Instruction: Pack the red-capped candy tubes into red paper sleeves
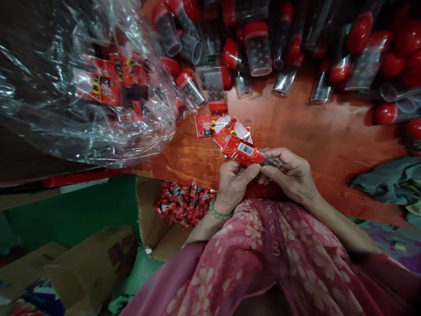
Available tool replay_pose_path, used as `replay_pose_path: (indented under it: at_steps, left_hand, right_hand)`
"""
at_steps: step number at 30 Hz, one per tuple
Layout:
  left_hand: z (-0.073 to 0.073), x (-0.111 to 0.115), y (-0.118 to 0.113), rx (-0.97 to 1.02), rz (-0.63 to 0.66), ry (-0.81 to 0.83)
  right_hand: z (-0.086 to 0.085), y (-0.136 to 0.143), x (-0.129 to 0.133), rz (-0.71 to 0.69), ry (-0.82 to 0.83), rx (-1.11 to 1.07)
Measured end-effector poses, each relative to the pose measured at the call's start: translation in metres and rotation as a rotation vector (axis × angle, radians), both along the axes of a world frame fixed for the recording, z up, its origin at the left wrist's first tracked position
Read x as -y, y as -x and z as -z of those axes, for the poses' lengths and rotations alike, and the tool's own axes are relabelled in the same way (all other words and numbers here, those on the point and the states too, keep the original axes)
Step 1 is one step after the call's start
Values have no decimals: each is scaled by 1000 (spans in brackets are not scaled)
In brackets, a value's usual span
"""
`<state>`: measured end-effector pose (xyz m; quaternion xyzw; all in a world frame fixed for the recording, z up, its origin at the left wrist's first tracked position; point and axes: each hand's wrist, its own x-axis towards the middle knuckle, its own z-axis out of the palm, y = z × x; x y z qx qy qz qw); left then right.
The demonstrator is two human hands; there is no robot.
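Both hands meet over the table's near edge, around one small tube of dark balls (270,161) with a red printed label (245,150) that carries a barcode. My left hand (234,180) pinches the label side from below, its thumb on the lower edge. On the tube's right end, the thumb and fingers of my right hand (292,173) are closed. The tube is partly hidden by my fingers. Just behind the held label, flat red printed cards (210,126) lie overlapping on the wooden table (329,131).
Many red-capped clear containers of balls (258,48) crowd the back. At the left, a clear plastic bag (138,131) holds red cards. Below the table's left edge, a cardboard box (144,219) contains red packets (184,202). Dark cloth (384,180) lies at right.
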<state>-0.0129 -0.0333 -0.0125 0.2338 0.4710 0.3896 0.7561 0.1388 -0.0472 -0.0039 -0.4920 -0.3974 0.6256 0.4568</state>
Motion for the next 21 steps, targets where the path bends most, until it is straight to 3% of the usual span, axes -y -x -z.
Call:
replay_pose_path:
  at_steps: [5,11,21]
  left_hand:
    - [-8,1,-4,7,-42,-24]
    - [-11,-5,-3,-19,-73,5]
    - [-8,28,-8,88,31,32]
  right_hand:
    - [1,5,1,20,12,-103]
    - [5,-4,13,-30,-60,-39]
    - [10,1,29,218,-159,106]
